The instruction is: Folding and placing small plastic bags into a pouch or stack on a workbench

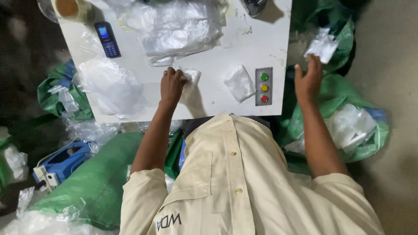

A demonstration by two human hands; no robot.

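Cream shirt (235,182) fills the bottom of the view, nearest the lens. White desk (204,93) next, with a three-button panel, green, yellow, red (264,86), at its right edge. Green woven sacks (100,182) of plastic sit on the floor on both sides.

Loose clear film pile (178,26) lies at the desk's far middle; another bag heap (111,87) sits at the near-left corner. Blue phone (107,39) and tape roll (72,8) are at the far-left corner.

Left hand (171,85): grip closed on a small folded plastic pouch (190,77), pressing it on the desk near the front edge. A second folded pouch (238,82) lies just left of the panel, untouched.

Right hand (308,80): off the desk's right edge, fingers spread, open. Crumpled white bag (322,45) at its fingertips; can't tell if touching.

Judgement: thin film, near weightless, limp, slippery. Pinch at a folded edge or corner; flat palm pressure only slides it.
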